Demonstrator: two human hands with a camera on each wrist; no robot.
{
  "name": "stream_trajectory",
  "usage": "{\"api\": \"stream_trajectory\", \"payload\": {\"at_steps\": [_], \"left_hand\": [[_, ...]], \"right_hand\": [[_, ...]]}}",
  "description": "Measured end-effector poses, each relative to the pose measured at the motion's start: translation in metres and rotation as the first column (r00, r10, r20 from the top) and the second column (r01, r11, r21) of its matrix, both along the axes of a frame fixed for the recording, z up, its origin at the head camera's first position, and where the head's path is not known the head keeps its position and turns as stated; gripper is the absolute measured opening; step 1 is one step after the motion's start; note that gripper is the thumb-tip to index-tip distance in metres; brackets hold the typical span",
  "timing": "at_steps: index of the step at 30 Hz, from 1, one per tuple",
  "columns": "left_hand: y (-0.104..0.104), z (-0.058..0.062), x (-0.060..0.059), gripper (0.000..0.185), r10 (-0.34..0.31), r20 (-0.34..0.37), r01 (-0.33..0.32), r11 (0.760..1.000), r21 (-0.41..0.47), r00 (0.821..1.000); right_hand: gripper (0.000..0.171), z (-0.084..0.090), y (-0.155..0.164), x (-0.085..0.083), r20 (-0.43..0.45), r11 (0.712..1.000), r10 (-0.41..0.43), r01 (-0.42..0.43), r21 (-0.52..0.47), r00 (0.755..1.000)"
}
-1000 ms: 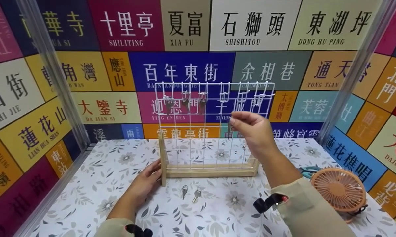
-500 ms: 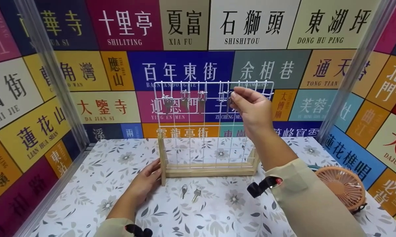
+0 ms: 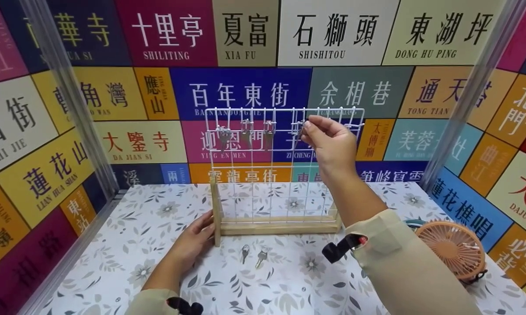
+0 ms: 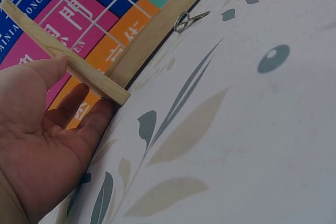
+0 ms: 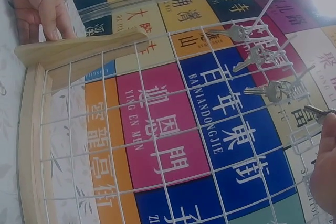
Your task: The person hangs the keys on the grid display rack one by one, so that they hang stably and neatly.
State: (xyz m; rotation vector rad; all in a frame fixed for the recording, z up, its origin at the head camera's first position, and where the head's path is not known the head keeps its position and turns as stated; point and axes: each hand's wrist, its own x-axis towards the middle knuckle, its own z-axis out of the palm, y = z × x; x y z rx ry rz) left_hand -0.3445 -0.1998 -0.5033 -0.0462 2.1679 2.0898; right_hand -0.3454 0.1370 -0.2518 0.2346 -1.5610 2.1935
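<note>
A white wire grid rack (image 3: 284, 175) on a wooden base (image 3: 280, 227) stands mid-table. Three keys (image 3: 246, 133) hang from hooks along its upper left. My right hand (image 3: 308, 127) is raised at the top row and pinches a fourth key (image 3: 298, 131) against a hook there; the right wrist view shows that key (image 5: 317, 111) beside the hanging keys (image 5: 257, 56). My left hand (image 3: 199, 232) rests open against the rack's left wooden foot (image 4: 68, 61), fingers (image 4: 68, 108) straight. Two loose keys (image 3: 252, 255) lie on the cloth in front of the base.
A peach desk fan (image 3: 453, 249) lies at the table's right, close to my right sleeve. The floral tablecloth (image 3: 149, 218) runs to walls of coloured signs on three sides. Clear corner posts (image 3: 66, 100) stand at the back left and right.
My right hand rose with the key from mid-rack height to the top row, then edged slightly left to the hook. The left hand has stayed on the wooden foot.
</note>
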Motion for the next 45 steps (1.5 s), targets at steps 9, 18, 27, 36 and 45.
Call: {"api": "stream_trajectory", "payload": {"at_steps": [9,18,27,36,45], "left_hand": [[0.0,-0.001,0.0,0.051,-0.002,-0.002,0.002,1.0,-0.007,1.0],[0.001,0.003,0.0,0.05,0.008,0.025,-0.007,0.999,-0.038,1.0],[0.0,0.003,0.0,0.05,0.013,0.029,-0.012,0.999,-0.043,0.999],[0.001,0.003,0.0,0.051,0.004,0.017,-0.003,1.0,-0.029,1.0],[0.002,0.004,0.002,0.051,0.003,0.025,-0.003,1.0,-0.005,1.0]], "right_hand": [[0.02,-0.011,0.003,-0.006,0.009,0.999,-0.001,0.0,0.037,1.0],[0.021,-0.047,0.002,-0.007,0.065,0.998,0.021,-0.025,0.053,0.998],[0.023,-0.109,-0.024,0.0,0.148,0.992,0.126,-0.129,0.012,0.981],[0.013,-0.156,-0.048,0.007,0.152,0.975,0.22,-0.22,-0.016,0.964],[0.029,-0.2,-0.047,0.005,0.35,0.924,0.298,-0.361,0.13,0.888]]}}
